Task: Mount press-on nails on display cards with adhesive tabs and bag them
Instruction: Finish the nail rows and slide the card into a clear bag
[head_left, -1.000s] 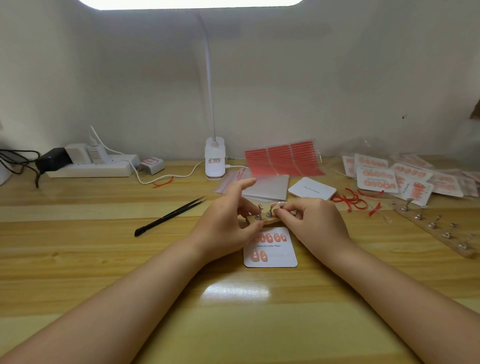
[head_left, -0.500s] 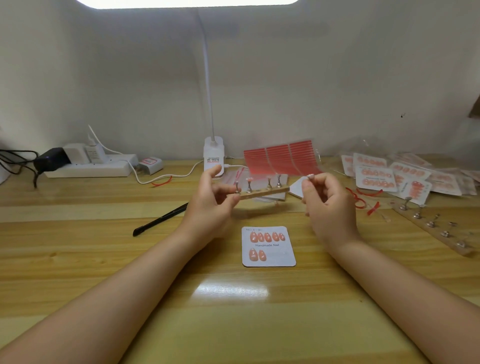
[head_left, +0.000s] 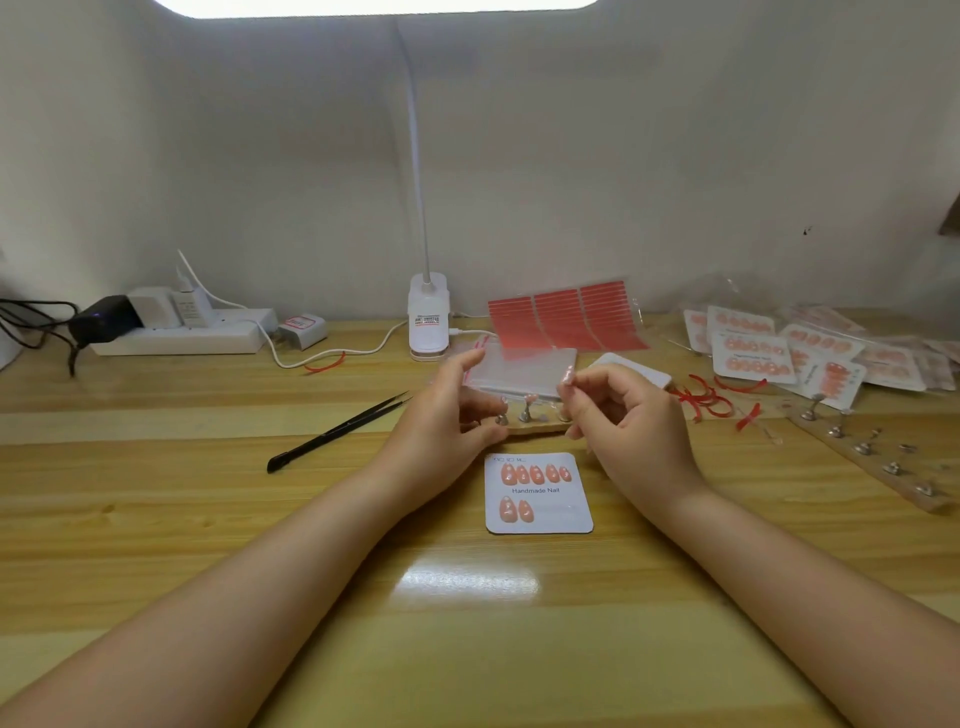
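Note:
A white display card (head_left: 539, 493) printed "Handmade Nail" lies on the desk with several pink nails stuck to it. Just beyond it my left hand (head_left: 447, 421) grips the left end of a short wooden nail stand (head_left: 535, 426) with small metal pegs, held low over the desk. My right hand (head_left: 618, 415) is to the right of the stand and pinches one small pink press-on nail (head_left: 567, 376) between thumb and forefinger. Behind the hands lie clear bags (head_left: 524, 371) and red adhesive tab sheets (head_left: 566, 319).
Black tweezers (head_left: 337, 431) lie to the left. A white clip lamp (head_left: 428, 325) stands at the back, a power strip (head_left: 182, 332) at the far left. Finished cards (head_left: 753, 353), red strips (head_left: 706, 397) and a long wooden stand (head_left: 872, 457) lie at the right.
The stand was lifted off the desk, then lowered again behind the card. My right hand has come away from the stand with a nail pinched in its fingers.

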